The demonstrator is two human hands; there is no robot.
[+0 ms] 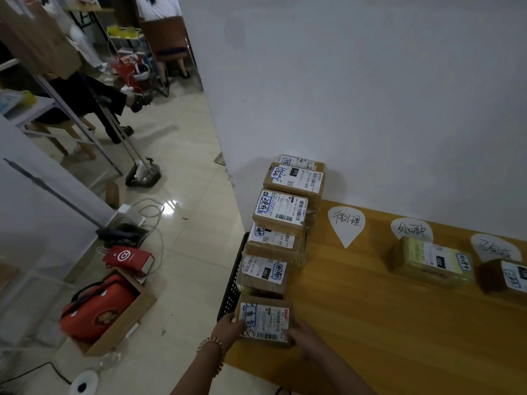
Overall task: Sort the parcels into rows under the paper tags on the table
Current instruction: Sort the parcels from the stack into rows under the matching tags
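Note:
A small cardboard parcel [263, 320] with a white shipping label lies at the near left corner of the wooden table [370, 309]. My left hand [228, 327] grips its left edge and my right hand [303, 336] grips its right edge. Behind it, several more labelled parcels [281, 212] stand in a line along the table's left edge toward the wall. Three paper tags lie by the wall: one [346, 223] with bare wood below it, one [412, 229] with a parcel [430, 262] under it, and one [494, 248] with a parcel [507, 276] under it.
A black mesh basket [232, 283] hangs beside the table's left edge. On the tiled floor to the left are a red bag in a cardboard box [99, 309], cables, a red carton [128, 259] and a seated person's legs [94, 104]. A white wall backs the table.

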